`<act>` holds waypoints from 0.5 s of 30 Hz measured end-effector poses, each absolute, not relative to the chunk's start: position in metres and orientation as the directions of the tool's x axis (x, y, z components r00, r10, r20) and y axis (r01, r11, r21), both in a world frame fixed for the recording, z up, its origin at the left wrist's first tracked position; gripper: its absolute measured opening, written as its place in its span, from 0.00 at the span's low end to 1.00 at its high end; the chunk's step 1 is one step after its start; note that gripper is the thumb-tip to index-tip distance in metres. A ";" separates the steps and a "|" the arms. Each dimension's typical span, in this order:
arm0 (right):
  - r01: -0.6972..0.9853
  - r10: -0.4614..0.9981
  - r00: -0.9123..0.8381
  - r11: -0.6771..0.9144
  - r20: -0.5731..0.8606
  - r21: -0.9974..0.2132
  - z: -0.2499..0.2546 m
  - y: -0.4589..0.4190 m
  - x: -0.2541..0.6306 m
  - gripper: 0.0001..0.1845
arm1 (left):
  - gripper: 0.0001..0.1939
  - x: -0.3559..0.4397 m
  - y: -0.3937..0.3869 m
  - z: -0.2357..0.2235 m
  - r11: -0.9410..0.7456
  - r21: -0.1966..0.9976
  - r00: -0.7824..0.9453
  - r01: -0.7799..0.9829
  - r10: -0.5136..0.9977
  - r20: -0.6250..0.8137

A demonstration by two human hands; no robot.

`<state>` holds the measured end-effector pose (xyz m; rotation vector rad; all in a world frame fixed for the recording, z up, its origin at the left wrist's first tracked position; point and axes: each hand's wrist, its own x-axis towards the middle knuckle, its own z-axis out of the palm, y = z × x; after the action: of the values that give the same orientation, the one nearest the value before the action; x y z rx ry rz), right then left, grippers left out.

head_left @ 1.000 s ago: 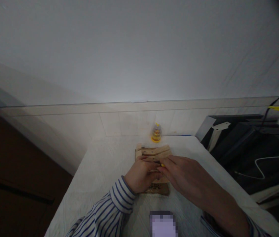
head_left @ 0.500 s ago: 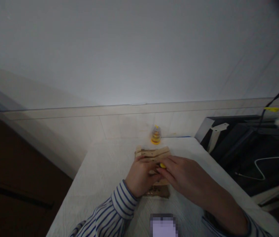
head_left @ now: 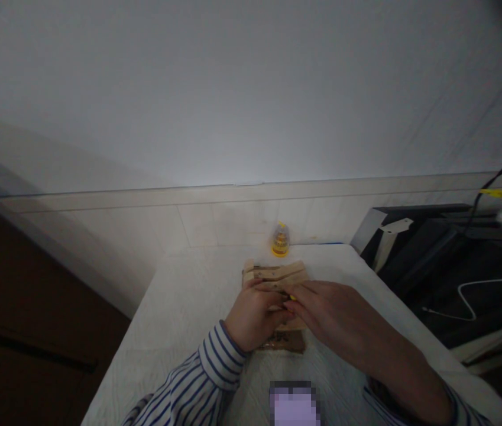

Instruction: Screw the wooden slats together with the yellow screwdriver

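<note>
My left hand (head_left: 255, 312) rests on a tan wooden piece (head_left: 281, 273) with slats and small dark spots, its fingers curled over it. From the right, my right hand (head_left: 324, 305) pinches a small yellow screwdriver (head_left: 292, 297); only a sliver of its handle shows between the fingers. The fingertips of both hands meet over the middle of the wood and hide the screwdriver's tip. Below the hands, a darker brown, shiny part (head_left: 290, 341) sticks out with dark marks on it.
A clear cone-shaped case with a yellow base (head_left: 280, 241) stands at the back of the white-covered table (head_left: 180, 307), by the wall. A phone-like object (head_left: 295, 405), blurred out, lies at the front edge. Dark panels (head_left: 428, 248) and a white cable (head_left: 490, 287) are on the right.
My right-hand fingers have turned and closed further over the yellow handle, so less of it shows. My left hand stays in place on the wood. The view has shifted slightly.
</note>
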<state>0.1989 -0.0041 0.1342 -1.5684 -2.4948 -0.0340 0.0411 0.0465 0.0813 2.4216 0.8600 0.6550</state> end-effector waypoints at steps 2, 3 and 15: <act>0.896 0.887 -0.423 0.440 0.187 -0.057 0.133 -0.004 0.198 0.09 | 0.04 0.040 0.047 0.081 -0.689 0.579 0.696 0.435 0.666 0.269; 0.898 0.884 -0.423 0.439 0.197 -0.042 0.133 -0.004 0.197 0.09 | 0.04 0.040 0.047 0.081 -0.692 0.578 0.700 0.433 0.662 0.267; 0.896 0.863 -0.434 0.443 0.260 0.023 0.133 -0.008 0.194 0.09 | 0.07 0.038 0.049 0.079 -0.758 0.559 0.764 0.335 0.566 0.310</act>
<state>0.1938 -0.0084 0.1334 -1.5376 -2.4843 -0.2326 0.0378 0.0494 0.0793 2.4785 0.6790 0.6484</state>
